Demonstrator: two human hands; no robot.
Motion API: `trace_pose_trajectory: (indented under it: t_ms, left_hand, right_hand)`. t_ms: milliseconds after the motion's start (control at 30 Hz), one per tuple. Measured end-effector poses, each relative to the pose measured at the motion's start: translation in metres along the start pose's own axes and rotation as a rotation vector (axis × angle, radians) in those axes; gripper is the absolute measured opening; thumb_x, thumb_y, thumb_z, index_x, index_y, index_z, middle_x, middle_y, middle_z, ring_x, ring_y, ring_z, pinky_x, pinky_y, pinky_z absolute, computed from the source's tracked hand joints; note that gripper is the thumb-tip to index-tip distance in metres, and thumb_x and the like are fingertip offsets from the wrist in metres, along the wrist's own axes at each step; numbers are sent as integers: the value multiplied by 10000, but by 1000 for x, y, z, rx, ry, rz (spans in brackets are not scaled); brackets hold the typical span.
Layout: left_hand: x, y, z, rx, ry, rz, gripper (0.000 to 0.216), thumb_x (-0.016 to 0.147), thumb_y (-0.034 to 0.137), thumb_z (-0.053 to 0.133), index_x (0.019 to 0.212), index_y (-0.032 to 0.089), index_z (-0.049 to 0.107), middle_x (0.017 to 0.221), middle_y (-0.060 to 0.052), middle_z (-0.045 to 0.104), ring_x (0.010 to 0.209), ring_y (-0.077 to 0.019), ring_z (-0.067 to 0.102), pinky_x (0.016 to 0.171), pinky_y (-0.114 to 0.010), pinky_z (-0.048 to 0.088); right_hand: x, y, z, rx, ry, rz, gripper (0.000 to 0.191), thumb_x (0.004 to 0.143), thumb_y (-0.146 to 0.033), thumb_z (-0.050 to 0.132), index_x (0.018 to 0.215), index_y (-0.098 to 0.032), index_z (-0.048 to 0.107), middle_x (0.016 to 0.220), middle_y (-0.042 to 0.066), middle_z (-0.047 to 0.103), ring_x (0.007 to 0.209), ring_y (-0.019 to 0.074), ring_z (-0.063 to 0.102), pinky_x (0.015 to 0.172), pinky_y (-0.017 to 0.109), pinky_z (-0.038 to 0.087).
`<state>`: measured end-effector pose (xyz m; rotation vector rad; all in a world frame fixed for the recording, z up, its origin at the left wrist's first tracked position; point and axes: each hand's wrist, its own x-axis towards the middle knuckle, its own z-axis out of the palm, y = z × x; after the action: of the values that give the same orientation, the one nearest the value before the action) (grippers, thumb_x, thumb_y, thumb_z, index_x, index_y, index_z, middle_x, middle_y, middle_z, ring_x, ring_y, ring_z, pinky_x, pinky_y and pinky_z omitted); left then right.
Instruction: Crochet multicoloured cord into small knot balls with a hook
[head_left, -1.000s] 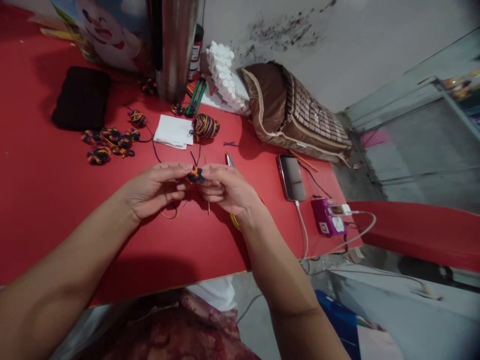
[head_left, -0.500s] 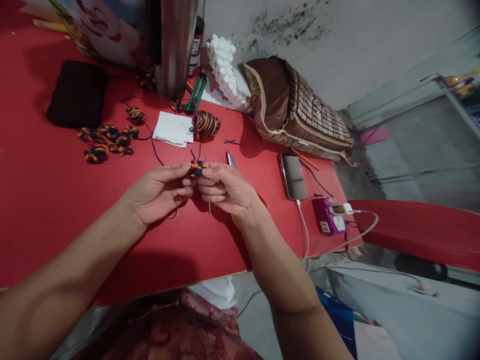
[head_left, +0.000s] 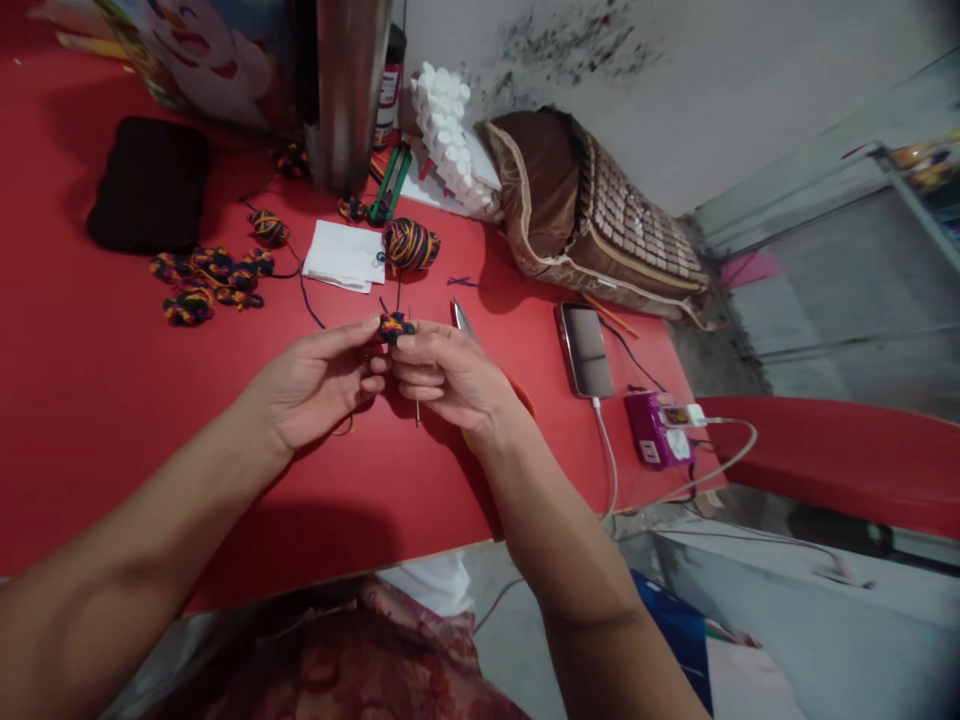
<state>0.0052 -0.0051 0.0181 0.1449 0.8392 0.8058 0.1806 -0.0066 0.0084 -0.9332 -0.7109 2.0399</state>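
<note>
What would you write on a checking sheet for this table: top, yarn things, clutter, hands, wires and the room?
Surface: red tabletop, shadowed near the front edge.
Yarn things: multicoloured small yarn piece; yarn ball beyond it; yarn cluster at left.
Clutter: white paper, black case, phone, brown padded bundle.
Hands: left hand and right hand pinch that piece; thin rod sticks out below the right.
Cables: white cable in the phone's near end.
Surroundings: wall with dark marks.

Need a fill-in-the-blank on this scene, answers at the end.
The table is ____.
Of the left hand and right hand, ____ touch the yarn piece.
The cable plugged into the phone is ____.
In the picture, the paper lies to the ____ of the larger yarn ball.

Missing: red; both; white; left.
</note>
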Motion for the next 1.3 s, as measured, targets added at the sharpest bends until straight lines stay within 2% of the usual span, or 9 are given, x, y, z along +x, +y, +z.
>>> trace_pose_trajectory:
  t_ms: [100, 233, 433, 600, 733, 900, 1067, 1167, 1300]
  left_hand:
    - [-1, 0, -3, 108, 2, 43, 188, 909, 185, 885, 780, 93, 783, 709, -31, 679, 594, -90, 606, 493, -173, 494]
    - [1, -1, -8, 159, -26, 90, 205, 749, 133, 984, 745, 99, 782, 688, -20, 676, 616, -84, 611, 523, -151, 505]
    - [0, -1, -4, 74, -62, 38, 169, 771, 110, 943, 821, 76, 785, 722, -27, 684, 609, -92, 614, 516, -161, 506]
    - [-1, -4, -3, 41, -107, 14, 127, 827, 59, 881, 757, 78, 778, 720, -42, 686, 607, -91, 602, 555, -183, 530]
    - [1, -5, -6, 82, -116, 28, 126, 843, 101, 916, 795, 92, 800, 712, -33, 686, 616, -99, 620, 563, -189, 536]
    - [1, -2, -8, 181, -54, 98, 246, 872, 261, 941, 765, 113, 776, 667, -33, 667, 542, -108, 595, 472, -197, 496]
    - [-1, 1, -6, 188, -77, 126, 201, 829, 73, 897, 710, 101, 737, 620, -9, 612, 499, -83, 546, 446, -174, 448]
    - [-1, 4, -3, 46, -30, 75, 158, 910, 64, 830, 776, 92, 752, 664, -10, 635, 529, -78, 565, 483, -175, 479]
    - [-1, 3, 2, -47, 16, 52, 230, 1041, 73, 698, 820, 96, 757, 683, -15, 662, 523, -66, 569, 498, -162, 488]
  right_hand:
    - [0, -1, -2, -62, -4, 3, 318, 719, -248, 953, 814, -167, 660, 527, -150, 445, 450, -4, 203, 411, 152, 156]
    - [-1, -1, -2, -123, 10, 3, 360, 698, -279, 976, 865, -156, 682, 567, -104, 584, 438, -7, 265, 421, 160, 156]
    - [0, 2, 1, -125, 53, -42, 330, 682, -265, 939, 838, -166, 665, 611, -53, 690, 410, -10, 274, 413, 167, 153]
    - [2, -3, -7, -139, -31, 28, 271, 649, -216, 877, 819, -149, 677, 742, 22, 788, 411, -18, 276, 402, 171, 147]
    - [3, -8, -12, -147, -128, 46, 290, 691, -243, 885, 876, -152, 681, 643, -49, 688, 425, -8, 255, 408, 164, 160]
    - [-1, -12, -14, -202, -144, 69, 275, 737, -235, 863, 892, -177, 644, 538, -145, 470, 437, 3, 237, 427, 152, 174]
    - [-3, -14, -14, -223, -78, 26, 280, 733, -223, 883, 833, -184, 625, 547, -141, 460, 436, 0, 244, 432, 155, 177]
    - [-2, -14, -13, -158, -2, -48, 303, 751, -266, 921, 845, -175, 648, 566, -141, 454, 450, 0, 231, 431, 154, 171]
    - [1, -8, -8, -100, -32, -4, 353, 743, -262, 957, 931, -169, 673, 552, -140, 492, 462, 9, 210, 428, 148, 177]
